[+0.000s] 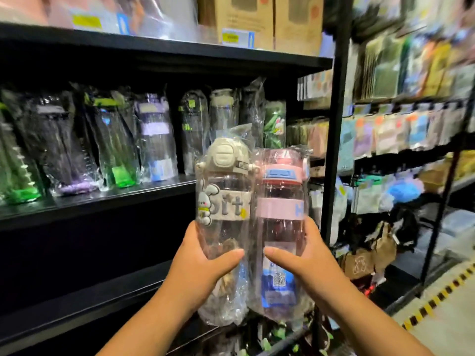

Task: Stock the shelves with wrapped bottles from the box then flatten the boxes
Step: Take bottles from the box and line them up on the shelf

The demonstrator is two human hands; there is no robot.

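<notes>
My left hand [205, 260] grips a wrapped clear bottle with a beige lid and a rabbit band [223, 199], held upright in front of the black shelf [102, 199]. Beside it, touching, my right hand [305, 258] grips a wrapped pink bottle with a pink lid and a blue label [280, 209]. Both bottles are at chest height, just right of the row of wrapped bottles [154, 140] standing on the middle shelf. The box is not in view.
Cardboard cartons [270, 21] stand on the top shelf. A black upright post [334, 150] ends this rack. To the right, more racks hold hanging packets [401, 129] and bags. A yellow-black floor stripe [442, 294] runs at the lower right.
</notes>
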